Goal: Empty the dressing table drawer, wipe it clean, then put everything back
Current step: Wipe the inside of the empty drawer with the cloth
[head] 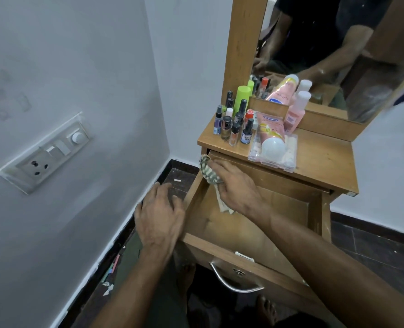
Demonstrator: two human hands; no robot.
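Note:
The wooden drawer (274, 209) of the dressing table is pulled out, with nothing but the cloth inside. My right hand (236, 185) reaches into its far left corner and presses a striped cloth (208, 170) against the left wall and rim. My left hand (160, 216) rests on the outside of the drawer's left side, fingers spread. On the tabletop (321, 159) stand several nail polish bottles (234, 124), a green can (242, 97), a pink bottle (295, 112), and a pink tube (272, 136) lying on a clear plastic box (291, 157).
A mirror (333, 55) rises behind the tabletop. The wall with a socket and switch plate (47, 152) is close on the left. The drawer front carries a metal handle (234, 280). Dark floor with small scraps (108, 284) lies below, and my bare feet (267, 308) show beneath the drawer.

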